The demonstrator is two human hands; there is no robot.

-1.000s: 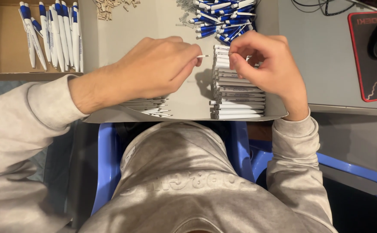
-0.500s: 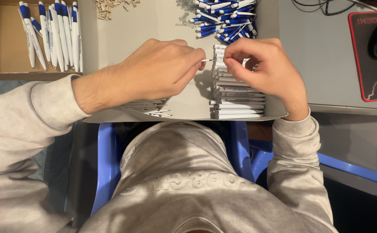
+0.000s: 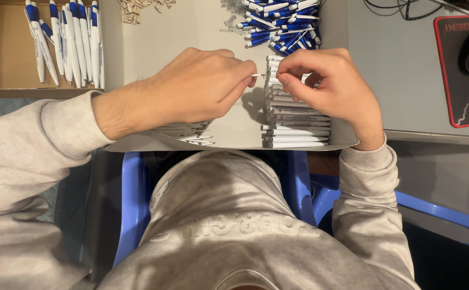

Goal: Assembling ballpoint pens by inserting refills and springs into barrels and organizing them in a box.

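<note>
Carefully, your hands, left [image 3: 191,88] and right [image 3: 328,86], pinched one thin refill [image 3: 259,75] between them; at six o'clock, a knuckle could have toppled the barrel stack [image 3: 296,123].

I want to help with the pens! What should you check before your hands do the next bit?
1. Thin refill pinched between both hands: ok.
2. Left hand fingers on one end: ok.
3. Right hand fingers on the other end: ok.
4. White barrels stacked under the right hand: ok.
5. Pile of blue parts lying behind the hands: ok.
6. Spring on the refill: cannot tell, too small.
</note>
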